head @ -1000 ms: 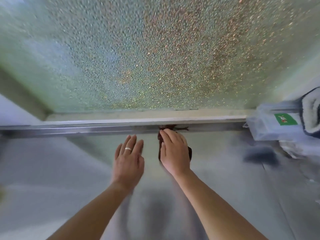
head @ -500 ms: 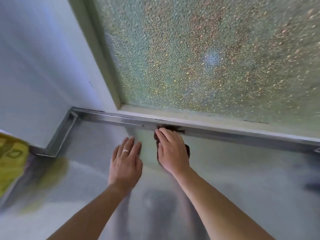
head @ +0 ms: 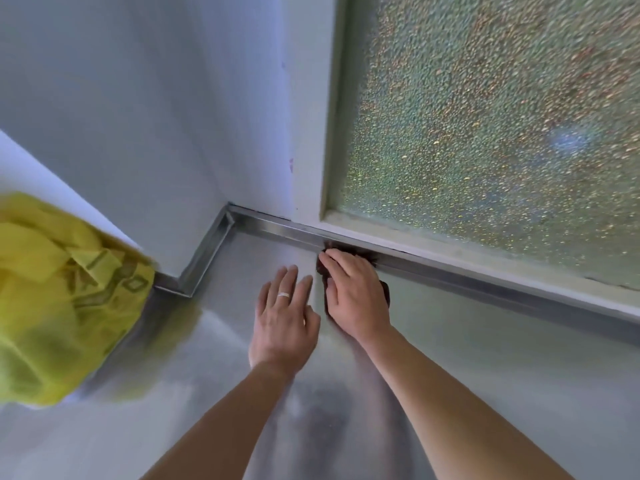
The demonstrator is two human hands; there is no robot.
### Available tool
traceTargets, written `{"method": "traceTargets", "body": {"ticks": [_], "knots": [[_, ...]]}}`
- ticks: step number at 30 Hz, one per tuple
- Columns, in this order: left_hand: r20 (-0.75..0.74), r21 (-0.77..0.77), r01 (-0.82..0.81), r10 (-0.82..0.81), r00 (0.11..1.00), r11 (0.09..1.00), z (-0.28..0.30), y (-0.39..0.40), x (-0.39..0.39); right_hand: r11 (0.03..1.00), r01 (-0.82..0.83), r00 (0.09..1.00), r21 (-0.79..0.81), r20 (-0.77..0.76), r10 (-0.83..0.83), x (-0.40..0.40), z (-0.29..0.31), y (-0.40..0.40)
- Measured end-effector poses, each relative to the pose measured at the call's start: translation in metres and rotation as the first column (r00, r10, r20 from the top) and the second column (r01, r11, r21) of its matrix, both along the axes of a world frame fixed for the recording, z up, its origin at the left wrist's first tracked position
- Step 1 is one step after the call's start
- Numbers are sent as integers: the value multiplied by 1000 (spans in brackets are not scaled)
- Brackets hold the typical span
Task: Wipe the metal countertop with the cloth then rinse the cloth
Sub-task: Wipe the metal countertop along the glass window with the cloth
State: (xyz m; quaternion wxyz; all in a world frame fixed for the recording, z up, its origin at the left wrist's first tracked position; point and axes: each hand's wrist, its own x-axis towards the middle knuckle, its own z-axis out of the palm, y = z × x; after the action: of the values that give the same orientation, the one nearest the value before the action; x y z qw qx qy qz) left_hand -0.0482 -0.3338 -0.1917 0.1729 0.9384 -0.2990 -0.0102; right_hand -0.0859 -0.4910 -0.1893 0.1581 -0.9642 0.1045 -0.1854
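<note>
A dark brown cloth (head: 383, 295) lies on the metal countertop (head: 502, 358), pushed against the raised metal back rim (head: 450, 271). My right hand (head: 356, 296) presses flat on the cloth and covers most of it; only its dark edges show around the fingers. My left hand (head: 282, 320), with a ring on one finger, rests flat on the bare metal just left of the cloth, fingers together, holding nothing.
A yellow plastic bag (head: 55, 299) sits on the countertop at the left, near the stepped metal corner (head: 207, 258). A white wall and a frosted textured window (head: 502, 116) rise right behind the rim.
Both hands and the cloth have slid left along the back rim toward the corner. The view has swung left, bringing the yellow bag and wall into sight.
</note>
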Motion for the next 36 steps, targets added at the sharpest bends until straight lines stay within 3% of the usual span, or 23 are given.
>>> {"method": "traceTargets", "body": {"ticks": [5, 8, 12, 14, 20, 26, 30, 36], "knots": [[18, -64, -3, 5, 1000, 998, 2, 5, -5, 996, 12, 999, 87, -30, -9, -1, 13, 4], [20, -87, 41, -39, 999, 995, 5, 16, -3, 998, -47, 995, 45, -87, 51, -31, 16, 5], [81, -19, 34, -33, 996, 999, 11, 41, 22, 974, 220, 962, -54, -152, -225, -68, 7, -8], [76, 43, -23, 20, 997, 999, 11, 54, 31, 964, 253, 951, -82, -161, -264, -57, 4, -3], [24, 83, -12, 10, 1000, 996, 7, 56, 37, 999, -38, 996, -39, -77, 35, 18, -1, 18], [11, 99, -8, 7, 1000, 995, 6, 60, 39, 953, -303, 951, 19, -47, 304, 99, 8, 48], [22, 86, -38, 36, 999, 996, 6, 59, 41, 942, -335, 939, -1, -76, 334, 122, 4, 60], [16, 66, -18, 17, 1000, 998, 9, 65, 39, 966, -259, 962, -13, -91, 256, 106, 5, 62]]}}
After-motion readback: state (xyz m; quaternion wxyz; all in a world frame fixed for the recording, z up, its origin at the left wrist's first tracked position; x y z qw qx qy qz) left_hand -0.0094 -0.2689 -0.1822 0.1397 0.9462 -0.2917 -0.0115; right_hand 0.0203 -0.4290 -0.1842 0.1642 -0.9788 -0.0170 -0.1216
